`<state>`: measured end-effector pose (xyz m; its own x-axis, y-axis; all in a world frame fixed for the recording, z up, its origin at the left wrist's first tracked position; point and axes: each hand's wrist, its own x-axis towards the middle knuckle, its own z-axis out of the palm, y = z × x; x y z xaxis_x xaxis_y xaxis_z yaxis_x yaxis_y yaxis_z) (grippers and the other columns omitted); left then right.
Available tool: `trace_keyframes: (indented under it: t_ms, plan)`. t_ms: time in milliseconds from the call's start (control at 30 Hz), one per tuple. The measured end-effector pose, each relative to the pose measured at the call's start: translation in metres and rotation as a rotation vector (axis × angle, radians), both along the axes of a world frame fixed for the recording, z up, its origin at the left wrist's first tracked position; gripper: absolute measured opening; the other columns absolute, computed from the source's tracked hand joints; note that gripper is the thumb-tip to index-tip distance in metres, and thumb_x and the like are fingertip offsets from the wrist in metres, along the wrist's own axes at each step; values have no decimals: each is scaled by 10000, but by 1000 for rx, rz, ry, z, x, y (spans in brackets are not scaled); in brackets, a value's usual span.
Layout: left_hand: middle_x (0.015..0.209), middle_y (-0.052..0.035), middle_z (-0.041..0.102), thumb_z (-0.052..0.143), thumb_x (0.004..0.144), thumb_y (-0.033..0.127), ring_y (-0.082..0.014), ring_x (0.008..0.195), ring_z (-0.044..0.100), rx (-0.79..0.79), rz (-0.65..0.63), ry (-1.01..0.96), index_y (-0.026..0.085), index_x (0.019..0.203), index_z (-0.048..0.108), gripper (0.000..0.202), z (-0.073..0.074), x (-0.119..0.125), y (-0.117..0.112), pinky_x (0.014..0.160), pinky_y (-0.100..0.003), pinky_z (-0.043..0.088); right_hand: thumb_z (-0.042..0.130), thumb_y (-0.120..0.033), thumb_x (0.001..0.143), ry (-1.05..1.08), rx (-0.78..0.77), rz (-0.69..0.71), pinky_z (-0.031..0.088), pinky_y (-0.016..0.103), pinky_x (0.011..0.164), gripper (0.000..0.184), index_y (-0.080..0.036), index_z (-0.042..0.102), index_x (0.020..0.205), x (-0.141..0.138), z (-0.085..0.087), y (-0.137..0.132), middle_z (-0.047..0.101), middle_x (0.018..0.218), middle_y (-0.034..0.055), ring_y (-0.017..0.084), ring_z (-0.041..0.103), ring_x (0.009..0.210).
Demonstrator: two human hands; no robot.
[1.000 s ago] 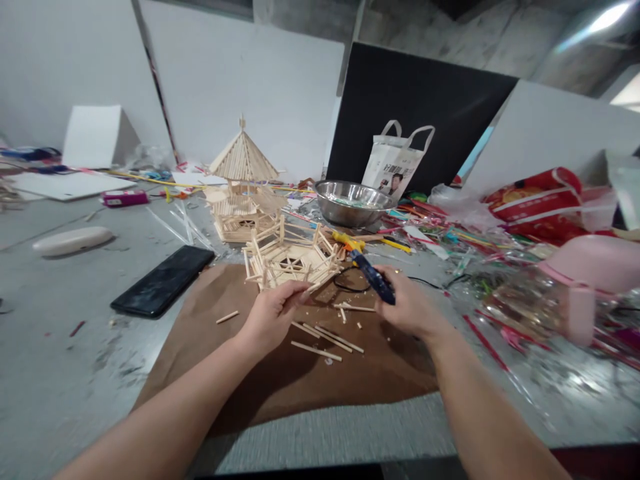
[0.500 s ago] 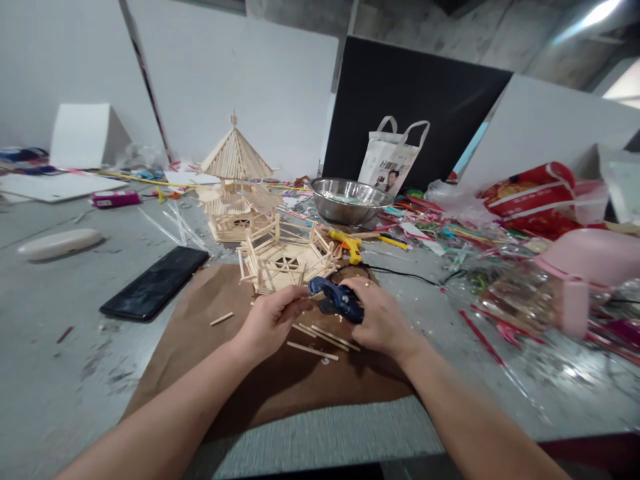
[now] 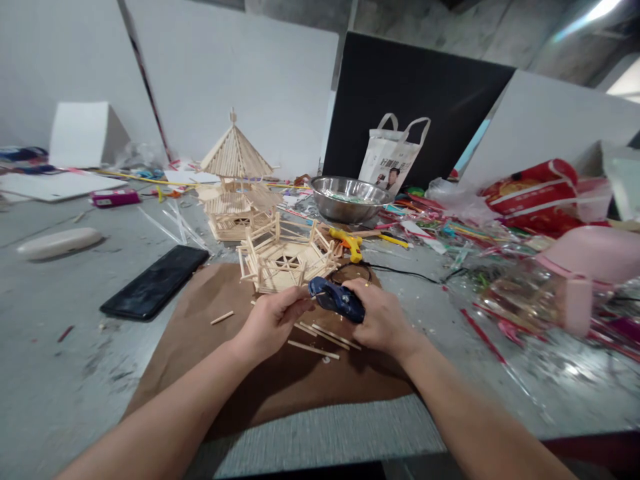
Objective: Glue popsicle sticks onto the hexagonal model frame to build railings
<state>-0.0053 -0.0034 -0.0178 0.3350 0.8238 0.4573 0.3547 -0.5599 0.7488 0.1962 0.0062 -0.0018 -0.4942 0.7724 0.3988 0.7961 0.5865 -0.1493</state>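
My right hand [image 3: 383, 317] is wrapped round a dark blue hand cutter [image 3: 337, 299], its head pointing left. My left hand [image 3: 273, 319] pinches a thin wooden stick [image 3: 316, 295], whose end meets the cutter's head; most of the stick is hidden by the fingers. Just beyond both hands sits a six-sided wooden stick frame [image 3: 287, 257] with railings and a spoked opening in its floor. Below the hands, several loose wooden sticks [image 3: 314, 350] lie on a sheet of brown paper [image 3: 200, 373]. A shorter stick piece [image 3: 222, 318] is left of my left hand.
Behind the frame stands a wooden stick pavilion [image 3: 235, 157]. A yellow glue gun [image 3: 353, 245] with a black cord lies beside the frame, near a steel bowl [image 3: 350, 212]. Left is a black phone [image 3: 155, 281]; right are a pink-lidded jug [image 3: 577, 287] and plastic clutter.
The dark part showing beneath the cutter's head earlier is now out of sight, and the cutter looks more closed. Both hands stay nearly in place.
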Motion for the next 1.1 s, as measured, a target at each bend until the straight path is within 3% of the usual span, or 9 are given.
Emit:
trace_keyframes:
  t_ms: [333,1100]
  plan:
    - [651,4,583,401,807,229,-71,586,521,21,0,14,147,742,545,178,-1,1,-1,545,-156,395,503,-234,588,3,-14,14,434,338,725,421,-149,471,1000,1,-1,1,577,972,103,230,550,856]
    - [593,2,563,353,822,222,-81,568,524,25,-16,59,159,866,586,245,0,1,-2,546,-165,413,498,-208,570,-6,-24,12,427,331,719,432,-160,470,999,0,-1,0,573,966,97,227,546,847]
